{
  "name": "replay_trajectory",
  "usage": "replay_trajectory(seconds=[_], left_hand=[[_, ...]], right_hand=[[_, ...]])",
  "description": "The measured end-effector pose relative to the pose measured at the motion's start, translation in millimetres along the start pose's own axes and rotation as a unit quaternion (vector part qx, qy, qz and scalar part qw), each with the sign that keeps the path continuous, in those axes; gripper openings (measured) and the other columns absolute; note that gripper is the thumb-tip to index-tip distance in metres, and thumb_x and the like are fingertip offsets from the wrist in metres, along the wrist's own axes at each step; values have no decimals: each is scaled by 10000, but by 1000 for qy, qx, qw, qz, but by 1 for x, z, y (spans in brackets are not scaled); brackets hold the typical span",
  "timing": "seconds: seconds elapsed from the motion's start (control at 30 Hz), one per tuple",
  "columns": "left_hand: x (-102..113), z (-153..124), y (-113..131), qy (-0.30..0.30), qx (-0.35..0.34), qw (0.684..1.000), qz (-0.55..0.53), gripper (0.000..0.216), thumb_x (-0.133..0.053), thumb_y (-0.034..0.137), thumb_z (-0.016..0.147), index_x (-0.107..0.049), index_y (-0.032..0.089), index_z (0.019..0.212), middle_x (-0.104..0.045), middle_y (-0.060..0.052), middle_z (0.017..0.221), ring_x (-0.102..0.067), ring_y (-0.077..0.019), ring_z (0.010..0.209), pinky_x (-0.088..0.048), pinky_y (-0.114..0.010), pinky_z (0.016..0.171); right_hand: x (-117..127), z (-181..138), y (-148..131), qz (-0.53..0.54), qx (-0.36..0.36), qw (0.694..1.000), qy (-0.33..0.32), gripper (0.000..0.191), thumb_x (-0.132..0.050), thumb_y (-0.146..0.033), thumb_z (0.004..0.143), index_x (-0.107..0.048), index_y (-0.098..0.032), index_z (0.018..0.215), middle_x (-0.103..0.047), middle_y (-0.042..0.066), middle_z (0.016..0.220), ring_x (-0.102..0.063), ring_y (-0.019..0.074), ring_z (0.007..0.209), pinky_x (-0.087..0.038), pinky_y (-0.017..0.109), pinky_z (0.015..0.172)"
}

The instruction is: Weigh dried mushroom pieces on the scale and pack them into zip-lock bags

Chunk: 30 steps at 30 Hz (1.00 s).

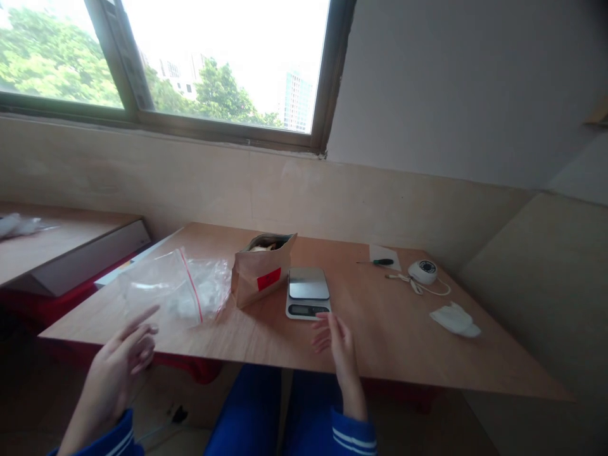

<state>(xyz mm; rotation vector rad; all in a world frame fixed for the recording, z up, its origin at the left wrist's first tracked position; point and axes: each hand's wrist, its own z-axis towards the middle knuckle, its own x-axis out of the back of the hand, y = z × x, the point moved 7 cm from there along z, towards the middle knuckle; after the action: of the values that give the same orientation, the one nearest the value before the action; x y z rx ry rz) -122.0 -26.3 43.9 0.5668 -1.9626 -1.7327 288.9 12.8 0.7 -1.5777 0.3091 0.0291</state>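
Observation:
My left hand [122,354] hovers at the table's front left edge, index finger stretched out and the others loosely bent, holding nothing. Just beyond it lies a clear zip bag [164,282] with a red seal strip. My right hand [335,339] has its fingers extended at the front right corner of a kitchen scale [308,284]; whether a fingertip touches the scale I cannot tell. The scale has a bare steel plate and a dark display with no readable number. Left of it stands an open brown paper pouch [261,269] with a red label, its contents only partly visible.
A green-handled screwdriver [382,261] lies on white paper at the back right. Near it are a round white device [422,272] with a cable and a crumpled white tissue [455,318]. Another table [61,247] stands to the left, and a window is above.

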Motion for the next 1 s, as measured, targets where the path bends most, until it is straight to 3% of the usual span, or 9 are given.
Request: replay_trajectory(seconds=[0.17, 0.23, 0.33, 0.5, 0.6, 0.67, 0.73, 0.9, 1.0], left_hand=[[-32, 45, -13, 32, -36, 985, 167, 649, -487, 387, 715, -489, 118, 1307, -606, -61, 784, -488, -178, 561, -462, -338, 531], [-46, 58, -9, 47, -83, 947, 308, 648, -505, 377, 725, -500, 43, 1280, -612, -138, 905, -570, -276, 803, -488, -444, 740], [-60, 64, 0, 103, -153, 886, 425, 663, -492, 419, 771, -452, 39, 1312, -514, -249, 1149, -465, -416, 1114, -381, -600, 893], [-65, 49, 4, 173, -164, 882, 406, 753, -511, 546, 761, -400, 82, 1343, -300, -281, 1352, -331, -493, 1221, -283, -701, 916], [-66, 29, 14, 223, -249, 877, 344, 711, -509, 513, 784, -391, 96, 1347, -287, -249, 1377, -317, -446, 1258, -245, -670, 991], [-75, 17, 15, 198, -319, 880, 293, 560, -506, 435, 808, -466, 127, 1275, -387, -201, 1313, -356, -386, 1248, -282, -616, 1015], [-93, 8, 9, 106, -379, 885, 247, 494, -517, 393, 811, -483, 149, 1239, -457, -163, 1236, -427, -334, 1188, -392, -542, 969], [-154, -1, -27, -100, -418, 879, 208, 668, -546, 364, 814, -260, 186, 1391, -356, -170, 1363, -440, -293, 1223, -436, -494, 972], [-175, 9, -38, -58, -422, 878, 216, 639, -508, 308, 822, -257, 87, 1367, -336, -238, 1356, -351, -359, 1298, -391, -562, 996]], right_hand=[[35, 7, 6, 10, -2, 997, 81, 525, -582, -646, 741, -653, -148, 888, -681, 34, 686, -594, 118, 429, -441, 193, 343], [47, 9, 10, 18, -1, 993, 116, 532, -590, -659, 719, -648, -152, 869, -674, 23, 670, -575, 116, 415, -434, 201, 332], [59, 11, 15, 23, 0, 987, 156, 531, -599, -661, 704, -645, -155, 856, -663, 14, 652, -551, 107, 413, -430, 198, 329], [63, 16, 29, 15, -9, 986, 167, 568, -607, -689, 667, -652, -153, 849, -642, 14, 653, -548, 110, 457, -422, 187, 325], [62, 18, 34, -7, 1, 983, 182, 601, -579, -728, 655, -651, -154, 816, -624, 9, 659, -500, 93, 426, -379, 181, 291], [58, 18, 34, -30, 4, 982, 186, 608, -540, -737, 682, -650, -154, 814, -610, 2, 651, -457, 75, 389, -344, 175, 279], [55, 17, 33, -49, -1, 982, 184, 616, -504, -741, 708, -650, -153, 821, -596, -5, 629, -429, 65, 364, -327, 172, 284], [52, 13, 28, -71, -1, 983, 167, 611, -464, -732, 742, -649, -158, 837, -551, -25, 569, -415, 70, 338, -303, 175, 289], [52, 12, 29, -99, -6, 981, 170, 553, -481, -695, 760, -651, -172, 821, -493, -49, 500, -404, 82, 320, -281, 181, 290]])
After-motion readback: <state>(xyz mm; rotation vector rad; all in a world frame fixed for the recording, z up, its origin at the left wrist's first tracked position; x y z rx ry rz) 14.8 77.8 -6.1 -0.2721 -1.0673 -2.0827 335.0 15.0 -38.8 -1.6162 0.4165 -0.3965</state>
